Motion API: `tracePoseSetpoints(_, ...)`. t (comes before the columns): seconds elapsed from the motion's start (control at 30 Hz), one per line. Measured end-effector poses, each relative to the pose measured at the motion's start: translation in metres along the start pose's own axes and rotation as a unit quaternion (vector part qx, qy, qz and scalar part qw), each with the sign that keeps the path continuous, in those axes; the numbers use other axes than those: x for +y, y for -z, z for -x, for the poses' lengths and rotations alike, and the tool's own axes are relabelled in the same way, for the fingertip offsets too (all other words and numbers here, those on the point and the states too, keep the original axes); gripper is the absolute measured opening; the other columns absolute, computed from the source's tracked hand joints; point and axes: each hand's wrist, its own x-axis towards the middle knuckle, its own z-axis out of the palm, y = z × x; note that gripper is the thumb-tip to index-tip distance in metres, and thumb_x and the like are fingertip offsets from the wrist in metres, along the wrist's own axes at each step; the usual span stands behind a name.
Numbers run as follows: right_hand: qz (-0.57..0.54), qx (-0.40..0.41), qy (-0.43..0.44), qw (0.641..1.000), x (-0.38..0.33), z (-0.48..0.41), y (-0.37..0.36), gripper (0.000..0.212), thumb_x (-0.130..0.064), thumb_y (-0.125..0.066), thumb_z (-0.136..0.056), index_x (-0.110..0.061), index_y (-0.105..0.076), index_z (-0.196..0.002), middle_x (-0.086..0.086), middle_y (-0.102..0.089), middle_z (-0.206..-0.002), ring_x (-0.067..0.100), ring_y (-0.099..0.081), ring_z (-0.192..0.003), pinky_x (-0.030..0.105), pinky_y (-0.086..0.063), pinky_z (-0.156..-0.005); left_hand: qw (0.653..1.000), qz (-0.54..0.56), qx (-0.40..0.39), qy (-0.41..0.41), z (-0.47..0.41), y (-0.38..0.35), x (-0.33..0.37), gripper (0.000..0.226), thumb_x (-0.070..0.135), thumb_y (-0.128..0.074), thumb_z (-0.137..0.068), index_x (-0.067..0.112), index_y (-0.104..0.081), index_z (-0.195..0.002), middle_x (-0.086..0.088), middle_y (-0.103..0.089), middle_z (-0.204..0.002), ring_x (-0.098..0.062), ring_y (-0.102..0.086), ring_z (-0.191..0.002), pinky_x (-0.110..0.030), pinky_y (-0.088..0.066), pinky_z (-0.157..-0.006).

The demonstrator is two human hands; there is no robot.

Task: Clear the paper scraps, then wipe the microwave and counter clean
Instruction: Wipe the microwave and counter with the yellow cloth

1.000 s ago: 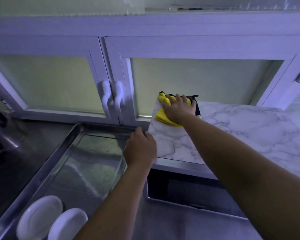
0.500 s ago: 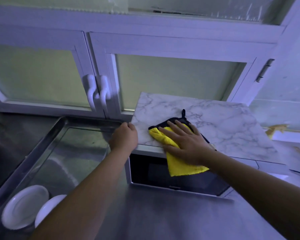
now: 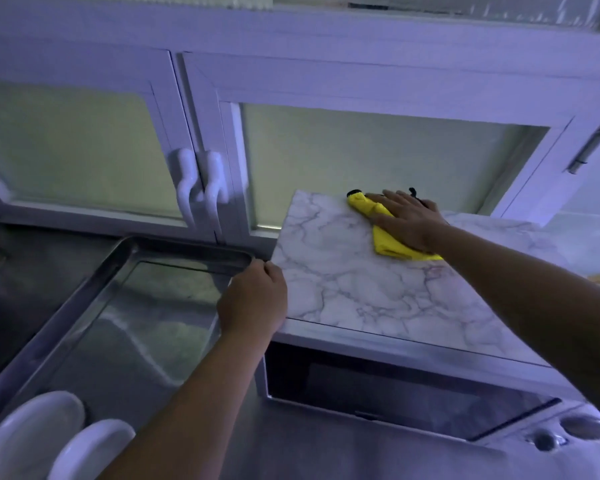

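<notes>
The microwave point(image 3: 378, 386) stands on a steel counter point(image 3: 291, 452), its top covered in marble-pattern film point(image 3: 354, 292). A yellow cloth point(image 3: 385, 244) with a black edge lies near the back of that top. My right hand point(image 3: 409, 223) presses flat on the cloth, fingers spread toward the rear left. My left hand point(image 3: 253, 299) grips the top's left edge, fingers curled over the rim. No paper scraps show.
A steel tray point(image 3: 84, 306) lies left of the microwave, with two white plates point(image 3: 32, 431) at its near end. White cabinet doors with two handles point(image 3: 201, 188) stand right behind. The microwave's knobs point(image 3: 582, 427) sit at the lower right.
My right hand has pushed the cloth from the top's front edge back to the rear, after a pull forward from the rear left corner. My left hand has kept its hold on the left edge.
</notes>
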Motion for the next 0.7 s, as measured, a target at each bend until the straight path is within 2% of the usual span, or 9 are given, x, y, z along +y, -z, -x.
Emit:
tracePoseSetpoints(0.13, 0.003, 0.016, -0.036, 0.999, -0.001, 0.001, -0.001, 0.057, -0.071, -0.018, -0.096, -0.057, -0.011, -0.15, -0.007, -0.02, -0.164, 0.014, -0.014, -0.151, 0.048, -0.014, -0.116, 1.0, -0.005, -0.002, -0.002, 0.0, 0.003, 0.002, 0.039, 0.032, -0.028, -0.102, 0.011, -0.061, -0.098, -0.015, -0.066, -0.098, -0.036, -0.06, -0.089, -0.038, -0.044, -0.073)
tracePoseSetpoints(0.33, -0.003, 0.002, -0.057, 0.998, -0.012, 0.068, -0.007, 0.061, -0.07, -0.017, -0.095, -0.054, -0.004, -0.153, -0.008, -0.003, -0.167, 0.016, 0.001, -0.153, 0.051, -0.003, -0.121, 1.0, -0.005, -0.007, 0.01, 0.002, 0.004, 0.006, 0.038, 0.03, -0.032, -0.101, 0.008, -0.062, -0.099, -0.022, -0.066, -0.108, -0.041, -0.06, -0.096, -0.038, -0.039, -0.073)
tracePoseSetpoints(0.53, 0.006, -0.023, 0.041, 0.999, 0.003, 0.176, -0.013, 0.066, -0.083, -0.006, -0.084, -0.065, 0.013, -0.144, -0.016, 0.01, -0.165, 0.007, 0.015, -0.151, 0.043, 0.005, -0.121, 0.998, 0.032, -0.039, 0.032, 0.005, 0.013, 0.011, 0.039, 0.03, -0.034, -0.099, 0.005, -0.063, -0.101, -0.026, -0.063, -0.116, -0.043, -0.058, -0.103, -0.041, -0.041, -0.079)
tracePoseSetpoints(0.7, 0.014, -0.03, 0.138, 0.99, 0.04, 0.208, -0.007, 0.066, -0.082, -0.014, -0.087, -0.063, 0.007, -0.147, -0.027, 0.012, -0.162, -0.001, 0.019, -0.148, 0.036, 0.002, -0.12, 0.998, 0.034, -0.03, 0.033, 0.003, 0.008, 0.007, 0.039, 0.031, -0.033, -0.101, 0.006, -0.063, -0.1, -0.026, -0.064, -0.114, -0.044, -0.058, -0.101, -0.039, -0.036, -0.075)
